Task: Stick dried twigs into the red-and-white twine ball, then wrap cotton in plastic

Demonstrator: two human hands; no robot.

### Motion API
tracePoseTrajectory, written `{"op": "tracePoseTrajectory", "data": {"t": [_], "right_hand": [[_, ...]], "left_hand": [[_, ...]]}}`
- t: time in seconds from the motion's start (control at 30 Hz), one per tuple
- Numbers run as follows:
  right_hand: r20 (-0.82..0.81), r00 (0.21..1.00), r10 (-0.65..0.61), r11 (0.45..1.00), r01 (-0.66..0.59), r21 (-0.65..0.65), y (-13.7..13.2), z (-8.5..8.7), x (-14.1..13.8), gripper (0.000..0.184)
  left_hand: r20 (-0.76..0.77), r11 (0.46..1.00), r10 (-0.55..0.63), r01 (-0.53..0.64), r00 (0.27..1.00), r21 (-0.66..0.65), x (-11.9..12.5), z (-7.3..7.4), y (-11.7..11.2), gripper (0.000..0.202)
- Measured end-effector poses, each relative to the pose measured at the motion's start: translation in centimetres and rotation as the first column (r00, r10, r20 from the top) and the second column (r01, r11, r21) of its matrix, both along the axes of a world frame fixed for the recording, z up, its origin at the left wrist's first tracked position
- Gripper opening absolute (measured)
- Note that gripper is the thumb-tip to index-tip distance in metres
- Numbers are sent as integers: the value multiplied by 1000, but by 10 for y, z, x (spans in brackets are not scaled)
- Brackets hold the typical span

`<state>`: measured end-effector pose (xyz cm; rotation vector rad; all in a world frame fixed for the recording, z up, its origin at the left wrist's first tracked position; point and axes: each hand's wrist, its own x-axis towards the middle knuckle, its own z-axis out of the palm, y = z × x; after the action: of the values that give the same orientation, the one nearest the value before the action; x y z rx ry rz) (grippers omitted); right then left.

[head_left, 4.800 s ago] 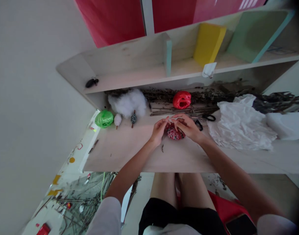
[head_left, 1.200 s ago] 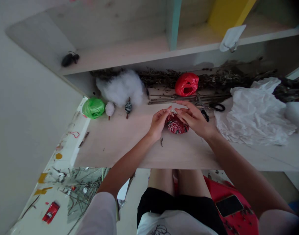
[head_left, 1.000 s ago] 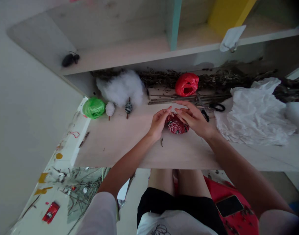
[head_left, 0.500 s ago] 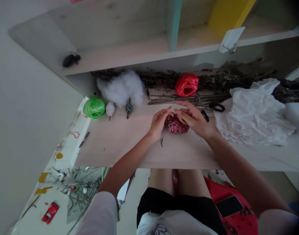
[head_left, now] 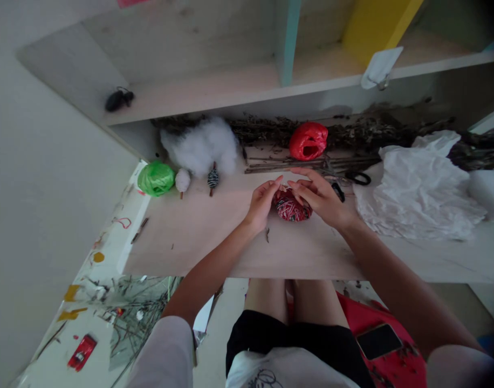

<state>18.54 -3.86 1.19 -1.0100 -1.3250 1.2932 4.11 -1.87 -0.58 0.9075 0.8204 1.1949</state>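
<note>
A ball of red, white and dark yarn (head_left: 293, 209) rests on the pale wooden desk in front of me. My left hand (head_left: 263, 203) is at its left, thumb and fingers closed in a pinch. Over the ball's upper right, my right hand (head_left: 315, 196) pinches with thumb and forefinger while other fingers stay bent or stretched. Between the fingertips shows a thin pale strand of yarn (head_left: 286, 187), too small to follow clearly. The right fingers partly cover the ball.
Along the back lie white stuffing (head_left: 204, 145), a green plastic-twine ball (head_left: 156, 179), two wound sticks (head_left: 213, 179), a red twine ball (head_left: 308, 141) and thin twigs. Black-handled scissors (head_left: 358, 178) and crumpled white paper (head_left: 425, 188) are on the right. A shelf (head_left: 214, 89) overhangs the desk.
Both hands hold nearly the same pose over the yarn ball. Only a very slight shift of the camera's view shows.
</note>
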Motion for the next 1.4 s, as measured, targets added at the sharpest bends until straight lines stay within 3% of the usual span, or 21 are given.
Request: {"op": "tracePoseTrajectory", "data": {"t": [1.03,1.4], "right_hand": [[44,999,9,1000,-11,27,0,2,-1,39],[28,1000,1,999,-2,46,0,2,-2,41]], "left_hand": [[34,999,0,1,999,-42,-1,-1,-1,29],[15,1000,-3,3,1000,7,-1,-2,0,32]]}}
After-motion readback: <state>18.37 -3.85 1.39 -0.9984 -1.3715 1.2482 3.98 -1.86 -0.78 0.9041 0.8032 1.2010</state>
